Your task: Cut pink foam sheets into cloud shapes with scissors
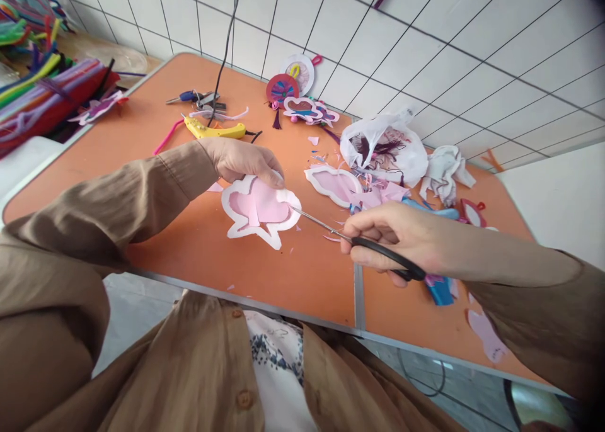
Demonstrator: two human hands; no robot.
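Left hand point(250, 160) pinches cutout point(236, 228) over counter point(307, 281); right hand point(399, 233) grips scissors point(390, 252), tips at cutout's edge. Trimming looks partway: pink sheet point(270, 206) only partly fills the opening; scraps point(314, 140) lie beyond.

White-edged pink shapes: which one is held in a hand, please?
The shape nearer the person's body, pinched in the left hand, with the scissors at its right side. The other shape lies near the white bag, untouched.

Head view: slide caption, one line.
Left hand holds a white-edged pink cutout; right hand holds scissors at its edge, above orange table.
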